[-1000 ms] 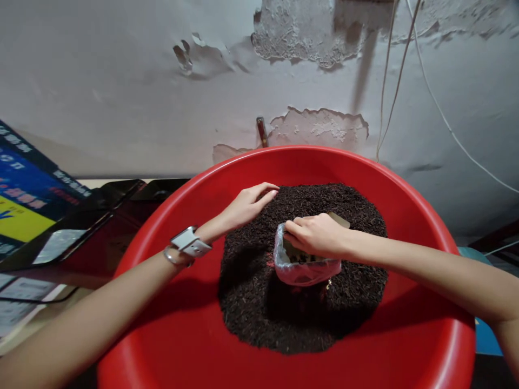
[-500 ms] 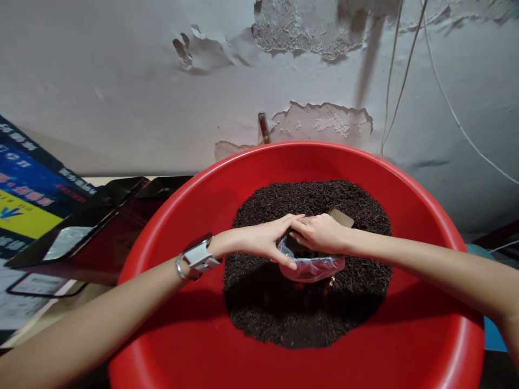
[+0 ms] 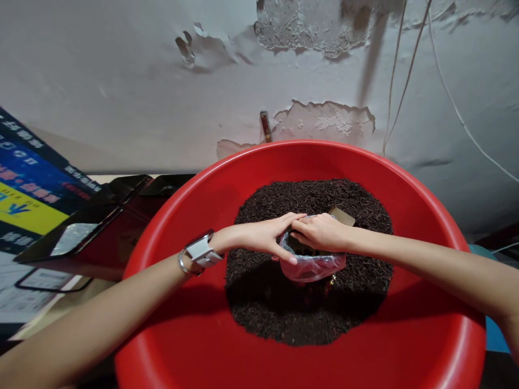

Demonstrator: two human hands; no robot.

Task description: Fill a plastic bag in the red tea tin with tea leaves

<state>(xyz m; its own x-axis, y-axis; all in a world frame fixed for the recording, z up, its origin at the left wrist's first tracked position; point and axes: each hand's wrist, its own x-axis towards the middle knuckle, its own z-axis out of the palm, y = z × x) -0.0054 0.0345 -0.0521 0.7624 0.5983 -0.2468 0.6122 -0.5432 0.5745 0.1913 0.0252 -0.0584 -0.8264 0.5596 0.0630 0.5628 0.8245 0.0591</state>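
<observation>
Plastic-lined container (image 3: 314, 269): mouth up, over the dark shredded leaves (image 3: 292, 195) in the red tub (image 3: 190, 340).
Left hand (image 3: 271, 236): grip partly closed around its left edge, thumb on the near side.
Right hand (image 3: 322, 232): fingers curled into the mouth — whether they pinch anything, I cannot tell.

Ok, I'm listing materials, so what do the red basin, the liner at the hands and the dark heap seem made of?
Red basin: probably moulded plastic, semi-gloss, going by its smooth, even colour and soft highlights.
Liner: likely thin, glossy plastic film, being crinkled and see-through.
Dark heap: matte, loose shreds, perhaps dried leaf, though the look can't settle it.
</observation>
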